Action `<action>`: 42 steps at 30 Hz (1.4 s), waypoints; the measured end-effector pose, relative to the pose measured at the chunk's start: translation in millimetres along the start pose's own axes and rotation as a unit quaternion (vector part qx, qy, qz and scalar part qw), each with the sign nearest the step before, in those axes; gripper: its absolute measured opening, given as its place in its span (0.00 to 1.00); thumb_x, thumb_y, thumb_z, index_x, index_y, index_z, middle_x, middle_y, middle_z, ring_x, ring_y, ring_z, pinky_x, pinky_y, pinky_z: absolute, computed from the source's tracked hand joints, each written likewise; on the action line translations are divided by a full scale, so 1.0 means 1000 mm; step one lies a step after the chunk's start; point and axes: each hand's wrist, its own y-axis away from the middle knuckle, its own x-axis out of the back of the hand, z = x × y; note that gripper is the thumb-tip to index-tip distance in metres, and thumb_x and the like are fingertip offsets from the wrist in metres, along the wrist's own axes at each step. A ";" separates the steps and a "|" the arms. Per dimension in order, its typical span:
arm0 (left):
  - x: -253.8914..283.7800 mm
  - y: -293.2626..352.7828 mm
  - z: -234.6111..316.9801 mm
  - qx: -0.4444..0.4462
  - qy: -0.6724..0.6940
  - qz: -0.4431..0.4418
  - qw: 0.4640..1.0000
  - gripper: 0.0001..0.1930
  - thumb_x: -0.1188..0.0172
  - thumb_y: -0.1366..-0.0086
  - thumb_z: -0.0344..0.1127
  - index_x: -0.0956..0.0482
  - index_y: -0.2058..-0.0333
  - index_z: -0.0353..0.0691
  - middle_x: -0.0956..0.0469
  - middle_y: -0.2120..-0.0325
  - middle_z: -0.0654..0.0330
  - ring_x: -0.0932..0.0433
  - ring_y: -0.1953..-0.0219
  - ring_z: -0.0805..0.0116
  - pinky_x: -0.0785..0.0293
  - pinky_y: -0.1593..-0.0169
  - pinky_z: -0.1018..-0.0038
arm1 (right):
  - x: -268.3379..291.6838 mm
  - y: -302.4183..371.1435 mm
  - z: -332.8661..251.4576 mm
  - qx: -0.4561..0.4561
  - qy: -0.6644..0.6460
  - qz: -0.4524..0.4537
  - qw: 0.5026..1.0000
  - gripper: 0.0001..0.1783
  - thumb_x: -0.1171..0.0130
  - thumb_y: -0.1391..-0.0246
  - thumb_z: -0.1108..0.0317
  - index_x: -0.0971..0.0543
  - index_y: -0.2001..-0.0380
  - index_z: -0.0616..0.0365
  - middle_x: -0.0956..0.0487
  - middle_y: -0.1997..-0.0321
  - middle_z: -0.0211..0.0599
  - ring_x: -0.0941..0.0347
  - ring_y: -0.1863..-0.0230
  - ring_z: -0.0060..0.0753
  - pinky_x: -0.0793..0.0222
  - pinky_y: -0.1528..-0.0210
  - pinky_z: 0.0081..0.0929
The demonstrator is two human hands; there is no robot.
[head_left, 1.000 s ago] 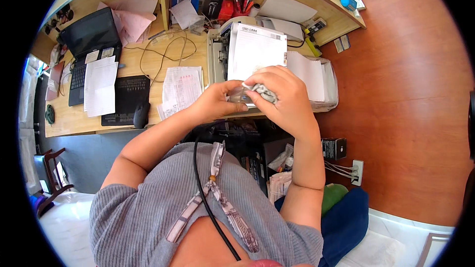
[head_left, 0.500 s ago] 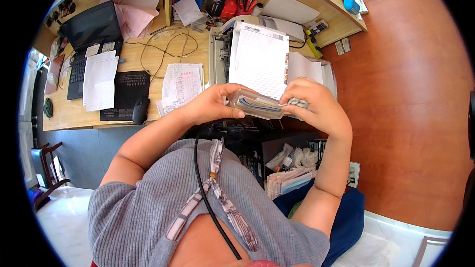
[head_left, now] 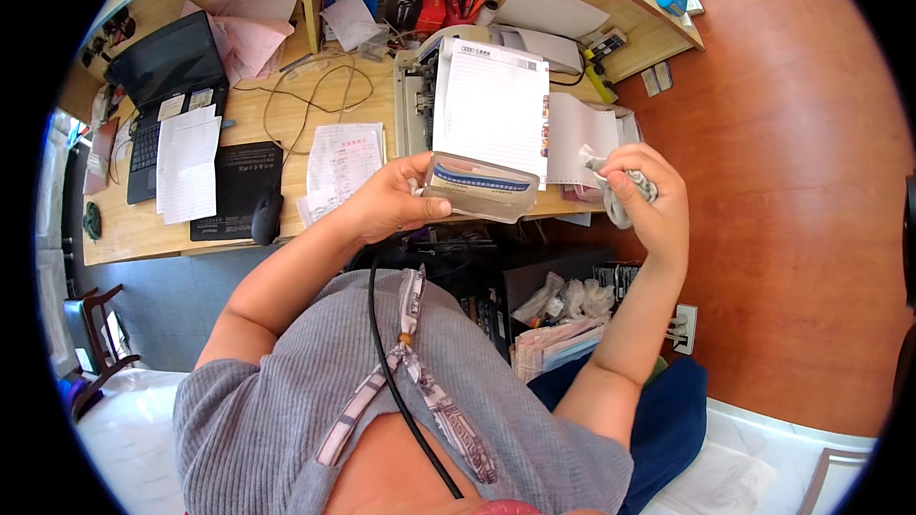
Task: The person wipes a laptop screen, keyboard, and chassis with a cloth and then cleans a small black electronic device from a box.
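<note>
My left hand [head_left: 399,198] grips the left end of a clear plastic box [head_left: 482,198], thumb on the near side. A blue-and-white strip shows inside the box, which is tilted toward me over the desk's front edge. To the right, my right hand [head_left: 654,195] is closed on a crumpled grey-white cloth [head_left: 625,193], apart from the box. Just beyond the box, a lined notepad [head_left: 491,110] lies on top of a printer [head_left: 412,100], its lower edge partly hidden behind the box.
On the left of the desk stand an open laptop [head_left: 176,62] with papers on it and a black mouse [head_left: 267,217]. Written sheets [head_left: 343,162] lie between mouse and printer. A red pen holder [head_left: 464,8] stands at the back. Bags and papers [head_left: 558,334] sit below the desk.
My right hand has drawn away from the box to the right with the cloth. The box has tilted, and more of its blue-and-white strip shows. My left hand still holds it.
</note>
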 end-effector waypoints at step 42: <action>-0.034 -0.005 -0.030 0.041 -0.088 0.117 0.988 0.16 0.41 0.41 0.24 0.28 0.52 0.37 0.25 0.72 0.67 0.36 0.82 0.84 0.43 0.81 0.85 | -0.167 0.043 0.006 0.052 0.109 0.270 0.955 0.09 0.34 0.54 0.74 0.18 0.66 0.59 0.20 0.63 0.36 0.25 0.61 0.40 0.28 0.56 0.33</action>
